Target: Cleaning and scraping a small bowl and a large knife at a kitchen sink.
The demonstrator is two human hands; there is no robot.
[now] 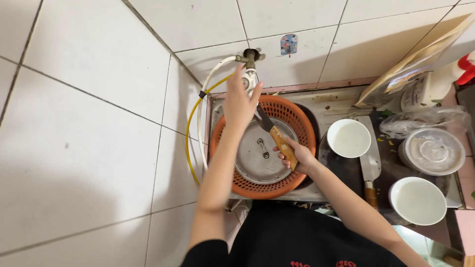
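Note:
My right hand (297, 154) grips the wooden handle of a knife (276, 136), its dark blade pointing up toward the tap. My left hand (240, 102) is raised with fingers spread, over the blade tip and just below the tap (250, 58) on the wall. Under both hands an orange plastic basket (302, 118) sits in the sink, with a round metal lid (257, 158) lying inside it.
On the counter to the right lie a cleaver (370, 160) with a wooden handle, two white bowls (349, 138) (417, 200), and a covered metal dish (431, 151). A plastic bag (420, 120) and packages stand at the back right. White and yellow hoses (195, 116) run down the tiled wall.

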